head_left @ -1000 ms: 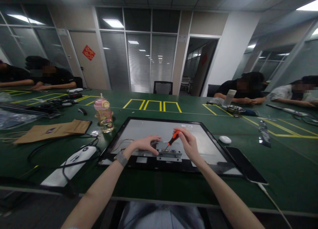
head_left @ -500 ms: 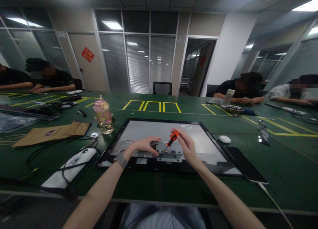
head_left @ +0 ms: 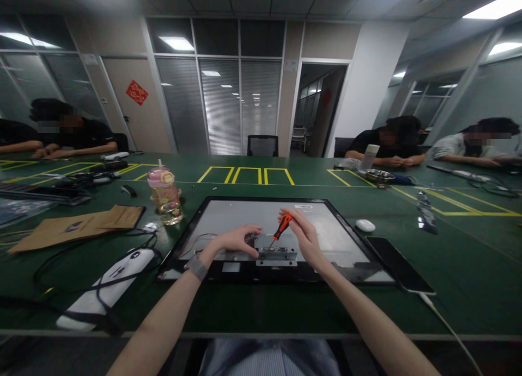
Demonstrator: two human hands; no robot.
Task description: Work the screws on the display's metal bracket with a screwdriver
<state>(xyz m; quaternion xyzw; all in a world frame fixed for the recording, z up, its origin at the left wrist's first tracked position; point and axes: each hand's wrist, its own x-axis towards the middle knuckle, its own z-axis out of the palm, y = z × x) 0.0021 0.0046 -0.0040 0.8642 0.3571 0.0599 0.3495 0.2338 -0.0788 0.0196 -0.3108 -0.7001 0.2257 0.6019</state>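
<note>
A monitor panel lies face down on the green table, its grey metal back up, inside a black frame. Near its front edge sits a small metal bracket with a connector. My left hand rests on the panel just left of the bracket, fingers curled down onto a dark part there. My right hand pinches an orange-handled screwdriver, tilted, with its tip down by the bracket's upper left.
A pink-lidded bottle and a brown paper bag lie to the left. A white device wrapped in black cable sits front left. A white mouse and a black phone lie to the right. Other people sit at the far edges.
My hands stay on the bracket and screwdriver. The camera has tilted and shifted slightly, so everything on the table sits a little lower and to the left.
</note>
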